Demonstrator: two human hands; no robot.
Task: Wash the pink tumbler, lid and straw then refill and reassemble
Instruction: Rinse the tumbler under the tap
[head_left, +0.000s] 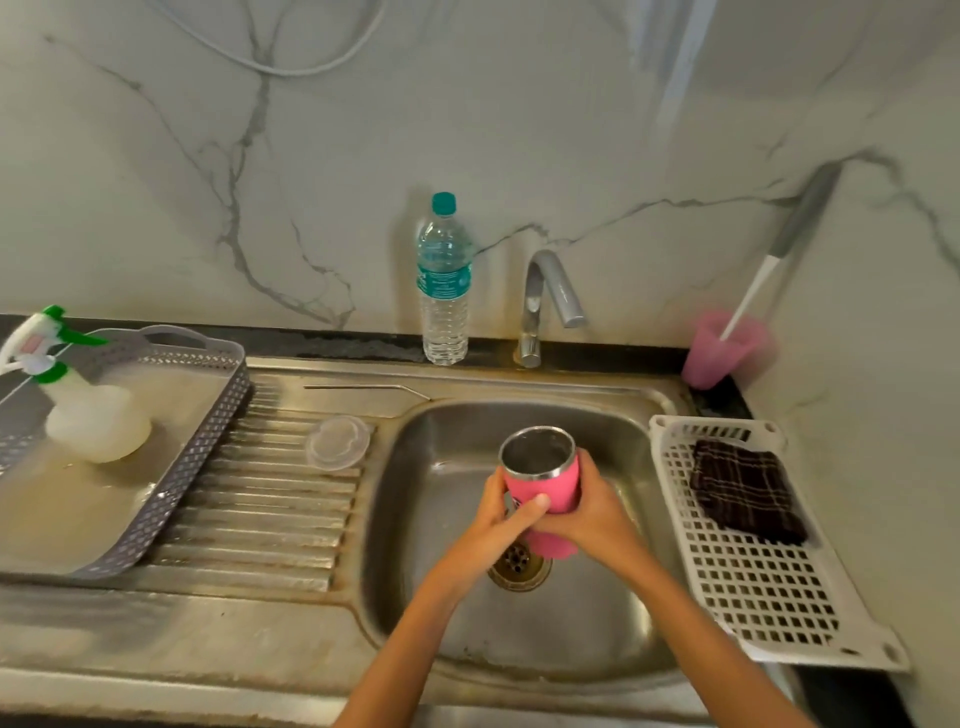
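Left hand (505, 514) and right hand (592, 512) both curl round the pink tumbler (548, 480), holding it mouth-up above the sink (571, 629) drain, evidently for washing; lid (337, 443) and straw (363, 387) lie set aside to its left.

Light: soft, even, med-bright; no source in view.
Glare: pale vertical streak upper right on marble wall (675, 67); small highlights on tap (545, 291), centre; dull sheen across sink (597, 623).
Shadows: faint, soft-edged. Water bottle (444, 291) throws a weak one to its left on the wall; dim strip along lower edge of grey tray (208, 467), left.
Blur: spray bottle (88, 415) at left edge and pink cup (719, 353) at right both soft; slight smear on left hand (506, 514), right hand (595, 512) and pink tumbler (550, 483), centre.
Distortion: wide-angle; back edge of tabletop (337, 340) bows, lines bend twd corners.
Detail: soft overall, esp. at the edges.
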